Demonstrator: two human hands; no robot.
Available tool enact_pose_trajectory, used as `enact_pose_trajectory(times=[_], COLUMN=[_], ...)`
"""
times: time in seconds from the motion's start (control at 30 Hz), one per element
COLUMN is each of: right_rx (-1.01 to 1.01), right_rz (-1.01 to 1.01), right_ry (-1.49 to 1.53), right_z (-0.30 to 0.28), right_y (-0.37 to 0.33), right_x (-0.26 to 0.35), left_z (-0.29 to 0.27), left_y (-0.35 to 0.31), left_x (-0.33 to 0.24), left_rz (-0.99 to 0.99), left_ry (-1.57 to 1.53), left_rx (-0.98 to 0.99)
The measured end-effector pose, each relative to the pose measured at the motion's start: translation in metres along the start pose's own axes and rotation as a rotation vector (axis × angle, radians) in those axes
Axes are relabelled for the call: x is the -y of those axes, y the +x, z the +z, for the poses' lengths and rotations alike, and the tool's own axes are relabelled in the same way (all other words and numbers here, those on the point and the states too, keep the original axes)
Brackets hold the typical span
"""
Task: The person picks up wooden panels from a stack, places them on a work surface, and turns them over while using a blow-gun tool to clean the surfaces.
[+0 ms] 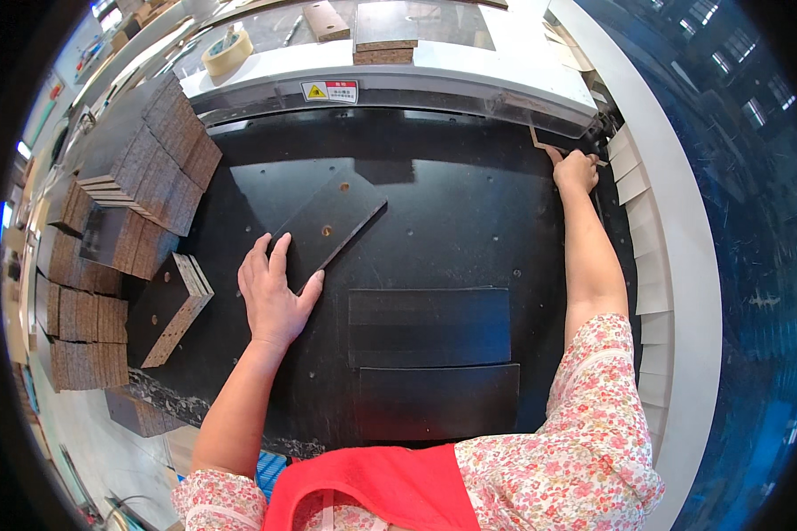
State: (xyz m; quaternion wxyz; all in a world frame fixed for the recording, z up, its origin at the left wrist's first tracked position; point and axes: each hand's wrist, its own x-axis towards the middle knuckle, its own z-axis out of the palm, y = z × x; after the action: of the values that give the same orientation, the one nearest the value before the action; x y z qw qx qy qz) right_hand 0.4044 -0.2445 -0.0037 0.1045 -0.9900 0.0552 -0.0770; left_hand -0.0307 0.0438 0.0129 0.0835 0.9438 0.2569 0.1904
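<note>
My left hand (279, 288) grips the near end of a dark rectangular board (341, 217) with two round holes. Its fingers lie along the left side and its thumb along the right edge. The board lies at a slant on the black worktop (434, 221). At the far right, my right hand (577, 170) is closed, fingers curled, beside a thin light-edged piece (537, 138). What the fingers hold is mostly hidden. Between my arms, two plain dark panels (429, 327) lie one in front of the other.
Stacked boards (146, 150) with raw brown edges rise along the left side. A short stack of drilled boards (170, 310) stands in front of them. Across the back runs a white machine ledge (460, 66) carrying tape (227, 53) and board pieces (386, 31). A pale curved rail (682, 265) borders the right.
</note>
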Motion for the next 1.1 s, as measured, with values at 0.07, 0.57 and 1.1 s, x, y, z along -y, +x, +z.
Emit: enact_pose_trajectory(times=[0.07, 0.57, 1.1], right_rx=[0.004, 0.091, 0.038], right_rz=[0.018, 0.032, 0.039], right_ry=[0.012, 0.034, 0.004], right_z=[-0.003, -0.014, -0.01], right_y=[-0.003, -0.032, -0.035], right_x=[0.004, 0.027, 0.032], left_z=[0.0, 0.0, 0.001], left_y=[0.001, 0.001, 0.001], left_x=[0.001, 0.001, -0.001], left_rz=[0.017, 0.019, 0.024], left_ry=[0.001, 0.01, 0.017], left_rx=[-0.019, 0.001, -0.004])
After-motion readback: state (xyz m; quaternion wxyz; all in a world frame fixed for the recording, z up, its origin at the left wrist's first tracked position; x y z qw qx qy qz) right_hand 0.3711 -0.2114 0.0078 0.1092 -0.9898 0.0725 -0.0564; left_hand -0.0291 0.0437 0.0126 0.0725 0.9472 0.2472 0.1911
